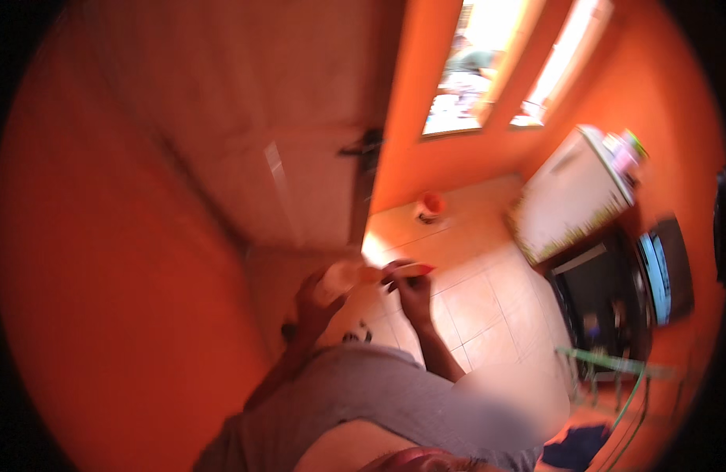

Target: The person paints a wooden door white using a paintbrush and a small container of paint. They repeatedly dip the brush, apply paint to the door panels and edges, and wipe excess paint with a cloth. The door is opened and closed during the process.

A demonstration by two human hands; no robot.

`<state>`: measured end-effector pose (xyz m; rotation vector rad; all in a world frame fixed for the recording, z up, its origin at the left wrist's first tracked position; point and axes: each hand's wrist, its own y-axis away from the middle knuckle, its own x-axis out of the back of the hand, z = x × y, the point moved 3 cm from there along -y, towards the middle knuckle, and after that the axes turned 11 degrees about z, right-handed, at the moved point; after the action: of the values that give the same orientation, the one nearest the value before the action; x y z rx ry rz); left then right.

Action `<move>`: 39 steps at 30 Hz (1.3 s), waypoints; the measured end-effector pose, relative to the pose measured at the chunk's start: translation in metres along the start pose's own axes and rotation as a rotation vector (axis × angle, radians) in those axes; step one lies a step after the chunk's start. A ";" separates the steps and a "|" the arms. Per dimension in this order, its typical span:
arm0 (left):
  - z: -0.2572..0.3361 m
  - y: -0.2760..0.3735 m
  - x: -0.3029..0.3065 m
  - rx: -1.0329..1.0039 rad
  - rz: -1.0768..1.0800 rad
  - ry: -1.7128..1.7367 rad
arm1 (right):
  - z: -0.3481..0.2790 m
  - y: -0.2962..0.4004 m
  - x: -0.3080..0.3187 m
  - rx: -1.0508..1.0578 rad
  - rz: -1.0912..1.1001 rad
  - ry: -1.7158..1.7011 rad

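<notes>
My left hand is wrapped around a pale, rounded object, perhaps a bottle or jar; motion blur hides its details. My right hand pinches a slim, light-coloured item with a red tip, which points right. What exactly this item is, I cannot tell. A blurred orange part lies between the two hands, and whether it joins the pale object is unclear. Both hands are close together in front of my grey shirt, above the tiled floor.
A brown door with a dark handle stands ahead, beside an orange wall. On the floor sits a red-and-white bucket. To the right are a white cabinet, a dark television and a green rack.
</notes>
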<state>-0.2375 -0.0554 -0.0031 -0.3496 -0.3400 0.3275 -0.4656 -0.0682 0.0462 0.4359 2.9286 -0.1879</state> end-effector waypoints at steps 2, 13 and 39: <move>0.017 -0.006 -0.001 0.053 0.011 0.024 | -0.021 -0.001 -0.006 -0.090 0.020 -0.047; 0.014 -0.002 0.028 0.111 0.192 -0.022 | -0.030 -0.017 -0.045 -0.139 -0.116 0.014; 0.017 -0.023 0.054 0.137 0.116 0.163 | -0.007 -0.019 -0.087 -0.166 -0.176 -0.129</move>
<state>-0.1898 -0.0515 0.0355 -0.2594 -0.1368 0.4314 -0.3901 -0.1089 0.0712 0.1360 2.8244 0.0055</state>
